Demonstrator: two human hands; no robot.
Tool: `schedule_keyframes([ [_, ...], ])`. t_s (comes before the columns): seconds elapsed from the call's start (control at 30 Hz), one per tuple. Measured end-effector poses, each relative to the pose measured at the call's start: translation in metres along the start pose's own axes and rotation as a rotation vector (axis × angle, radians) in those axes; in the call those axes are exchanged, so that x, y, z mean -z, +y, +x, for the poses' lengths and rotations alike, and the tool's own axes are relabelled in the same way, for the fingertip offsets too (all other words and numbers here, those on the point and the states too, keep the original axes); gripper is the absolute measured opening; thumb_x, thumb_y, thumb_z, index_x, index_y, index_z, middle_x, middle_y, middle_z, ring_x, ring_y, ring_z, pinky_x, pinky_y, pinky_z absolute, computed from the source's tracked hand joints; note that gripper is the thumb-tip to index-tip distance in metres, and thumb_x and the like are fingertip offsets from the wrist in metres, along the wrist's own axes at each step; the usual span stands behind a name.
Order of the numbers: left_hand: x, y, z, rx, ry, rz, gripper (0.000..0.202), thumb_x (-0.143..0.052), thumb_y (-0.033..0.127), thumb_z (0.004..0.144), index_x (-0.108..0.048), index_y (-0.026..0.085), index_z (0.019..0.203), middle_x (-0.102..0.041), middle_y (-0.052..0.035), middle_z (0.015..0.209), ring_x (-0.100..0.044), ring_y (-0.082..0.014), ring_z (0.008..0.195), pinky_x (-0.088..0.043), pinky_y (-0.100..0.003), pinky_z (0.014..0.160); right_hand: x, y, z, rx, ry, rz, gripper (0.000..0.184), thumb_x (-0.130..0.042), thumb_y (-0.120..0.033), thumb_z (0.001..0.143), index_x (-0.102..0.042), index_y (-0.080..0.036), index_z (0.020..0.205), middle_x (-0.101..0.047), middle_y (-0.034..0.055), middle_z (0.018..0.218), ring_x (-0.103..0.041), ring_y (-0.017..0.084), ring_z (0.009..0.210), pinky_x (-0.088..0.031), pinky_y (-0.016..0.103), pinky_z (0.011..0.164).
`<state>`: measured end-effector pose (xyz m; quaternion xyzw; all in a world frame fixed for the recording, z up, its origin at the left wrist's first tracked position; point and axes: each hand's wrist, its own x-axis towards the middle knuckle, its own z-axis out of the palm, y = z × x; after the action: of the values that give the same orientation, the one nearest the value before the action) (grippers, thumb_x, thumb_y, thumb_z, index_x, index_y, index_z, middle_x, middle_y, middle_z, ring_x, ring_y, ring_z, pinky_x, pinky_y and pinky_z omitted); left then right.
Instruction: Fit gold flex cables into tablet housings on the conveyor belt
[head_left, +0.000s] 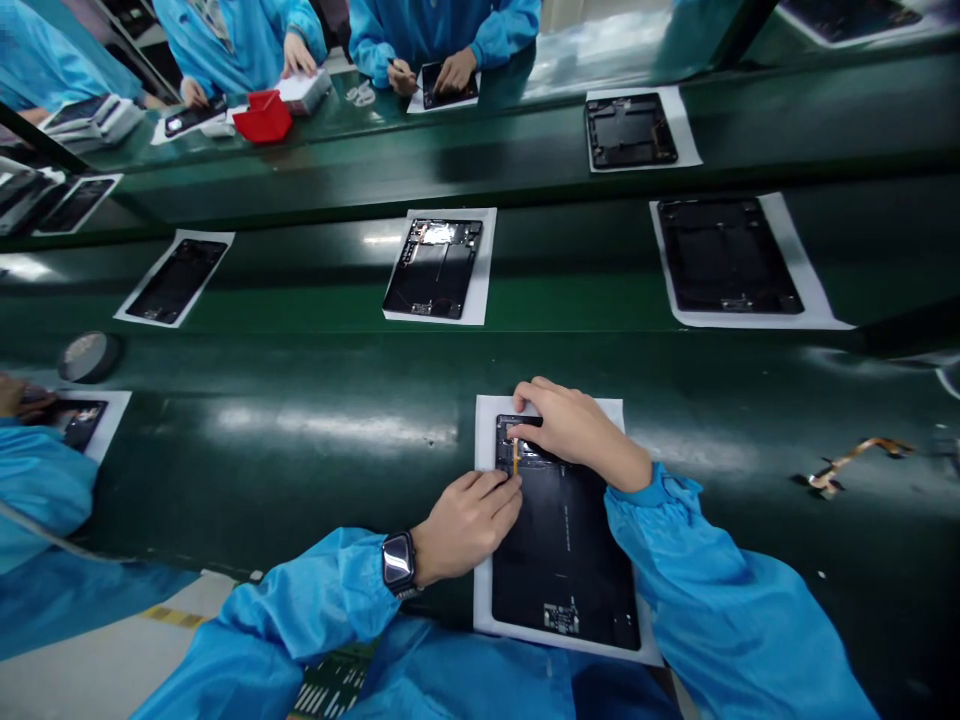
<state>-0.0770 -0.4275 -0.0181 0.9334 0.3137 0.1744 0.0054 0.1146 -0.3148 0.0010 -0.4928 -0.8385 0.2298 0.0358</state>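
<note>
In the head view, an open tablet chassis (562, 540) lies on a white sheet (484, 600) on the green conveyor belt (300, 440), nearest the wearer. At the chassis's upper left corner the left hand (469, 520), fingertips pinched together, grips a thin orange flex cable (516, 458); the right hand (574, 428) presses curled fingers flat on the cable's top end. The ribbon looks flimsy: a sideways pull could crease or tear it. The chassis is matte black, flat and rectangular. Right of it lies a loose flex cable (855, 462).
</note>
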Motion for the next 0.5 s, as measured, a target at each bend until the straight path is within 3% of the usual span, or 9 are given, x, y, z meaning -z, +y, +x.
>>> schedule_keyframes([
  [0.2,0.001,-0.001,-0.001,-0.002,-0.099,-0.012,0.019,-0.047,0.014,0.097,-0.064,0.010,0.105,-0.066,-0.0109,0.121,-0.059,-0.0222,0.110,-0.052,-0.033,0.083,0.001,-0.003,0.000,-0.029,-0.020,-0.027,0.023,-0.072,-0.035,0.083,-0.056,-0.023,0.095,-0.057,-0.0005,0.090,-0.055,0.017,0.067,-0.031,0.028,0.059],
  [0.3,0.004,-0.005,0.000,0.021,-0.119,-0.090,0.023,-0.049,0.026,0.099,-0.064,0.010,0.106,-0.066,-0.0110,0.121,-0.058,-0.0224,0.112,-0.051,-0.034,0.087,0.007,-0.005,-0.007,0.003,0.012,-0.012,0.008,-0.061,-0.021,0.089,-0.058,-0.019,0.096,-0.057,0.0040,0.093,-0.057,0.021,0.081,-0.040,0.030,0.069],
  [0.4,0.007,-0.012,0.002,0.039,-0.108,-0.189,0.030,-0.050,0.036,0.099,-0.063,0.011,0.110,-0.065,-0.0100,0.122,-0.057,-0.0221,0.113,-0.051,-0.034,0.090,0.018,-0.008,-0.021,0.099,0.013,0.111,0.027,-0.042,-0.002,0.088,-0.060,-0.016,0.103,-0.058,0.0072,0.098,-0.056,0.020,0.096,-0.043,0.029,0.082],
  [0.5,0.010,-0.018,0.003,0.023,-0.147,-0.212,0.026,-0.051,0.030,0.098,-0.063,0.011,0.111,-0.061,-0.0098,0.128,-0.054,-0.0232,0.117,-0.049,-0.035,0.094,0.029,-0.013,-0.036,0.141,-0.073,0.207,0.037,-0.038,0.001,0.086,-0.064,-0.018,0.105,-0.062,0.0070,0.100,-0.059,0.018,0.093,-0.045,0.028,0.081],
])
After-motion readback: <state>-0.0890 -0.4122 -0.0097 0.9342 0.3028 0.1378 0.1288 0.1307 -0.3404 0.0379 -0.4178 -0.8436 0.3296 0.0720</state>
